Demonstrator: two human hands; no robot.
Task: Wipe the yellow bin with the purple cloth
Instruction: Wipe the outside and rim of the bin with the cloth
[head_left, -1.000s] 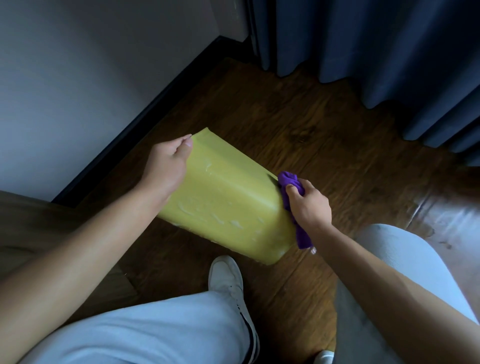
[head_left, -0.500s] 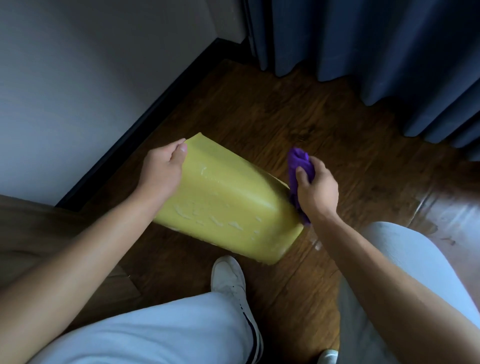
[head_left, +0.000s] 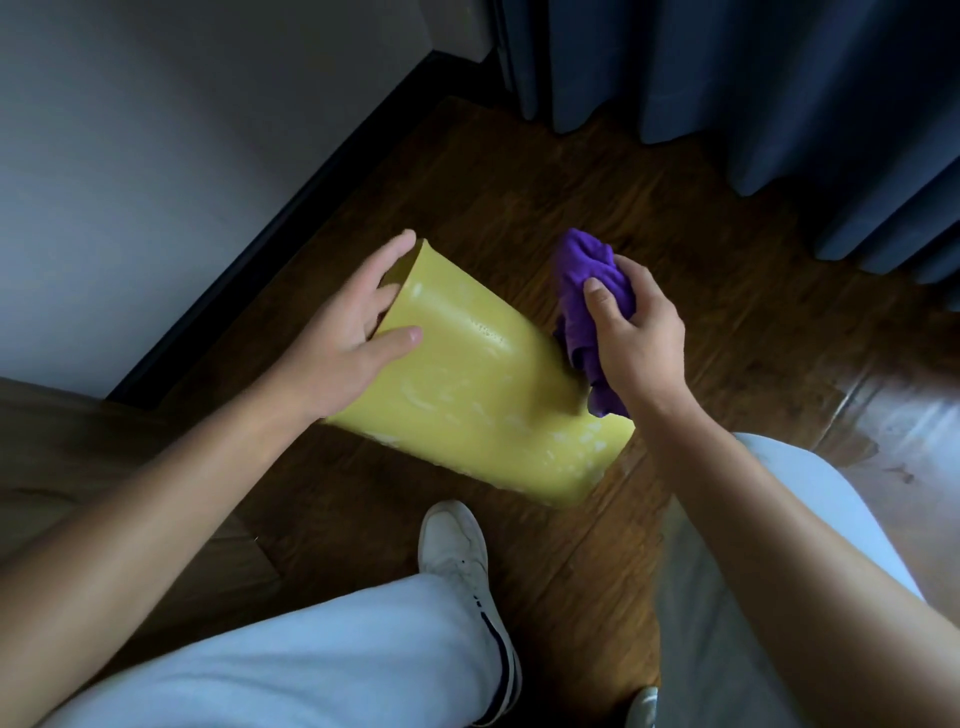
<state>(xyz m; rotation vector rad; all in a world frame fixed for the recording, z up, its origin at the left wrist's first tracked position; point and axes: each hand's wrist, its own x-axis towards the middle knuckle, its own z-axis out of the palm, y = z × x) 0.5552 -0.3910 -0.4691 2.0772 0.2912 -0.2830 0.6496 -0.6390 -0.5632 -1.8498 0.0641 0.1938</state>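
Note:
The yellow bin (head_left: 467, 395) is tipped over above the wooden floor, its broad side facing up with pale wet streaks on it. My left hand (head_left: 348, 332) grips its far-left end, thumb on the top face and fingers around the edge. My right hand (head_left: 639, 338) is closed on the bunched purple cloth (head_left: 587, 291), which presses against the bin's right side. The bin's right face and opening are hidden from me.
A grey wall with a dark skirting board (head_left: 291, 234) runs along the left. Blue curtains (head_left: 727, 93) hang at the back and right. My knees in pale trousers and a white shoe (head_left: 462, 551) are just below the bin. A wooden surface (head_left: 62, 467) lies at the lower left.
My right hand has carried the cloth up along the bin's right side, away from me. My left hand has shifted its hold, the thumb now on the top face. The bin has turned slightly.

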